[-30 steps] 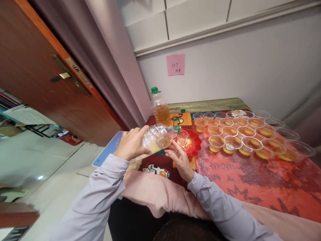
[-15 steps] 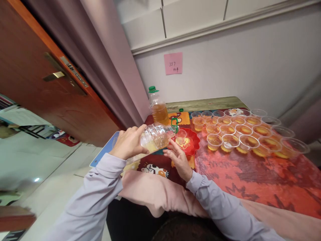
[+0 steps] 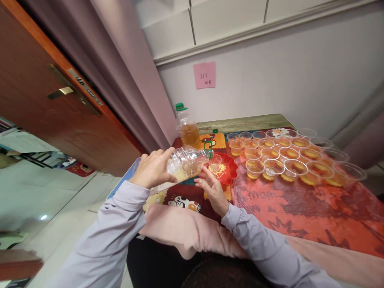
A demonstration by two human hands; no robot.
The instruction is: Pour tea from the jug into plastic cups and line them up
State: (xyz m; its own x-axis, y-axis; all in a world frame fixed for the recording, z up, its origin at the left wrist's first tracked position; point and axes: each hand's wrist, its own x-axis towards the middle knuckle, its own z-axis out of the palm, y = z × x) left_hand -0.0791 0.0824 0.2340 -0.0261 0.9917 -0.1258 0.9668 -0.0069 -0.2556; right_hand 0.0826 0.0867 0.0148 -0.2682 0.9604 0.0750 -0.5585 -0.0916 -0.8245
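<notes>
My left hand (image 3: 154, 168) is wrapped round a large clear bottle (image 3: 187, 160), tipped nearly level with its mouth to the right and some yellowish liquid inside. Beneath the bottle's neck, my right hand (image 3: 212, 190) has its fingers apart, fingertips at or close to the bottle; contact is hard to tell. A small clear cup (image 3: 215, 163) stands by the mouth on a red scalloped plate (image 3: 231, 170). Whether liquid is flowing cannot be made out. Behind them an upright bottle (image 3: 189, 134) with a green cap holds amber liquid.
Several clear cups of amber liquid (image 3: 271, 158) stand in rows on the table's right part. A green cap (image 3: 215, 131) lies near the back edge. A pink note (image 3: 205, 75) is on the wall. A brown door (image 3: 60, 100) stands at the left.
The view has shifted slightly, so the scene sits a little further left. Both hands and the tilted bottle keep nearly the same pose.
</notes>
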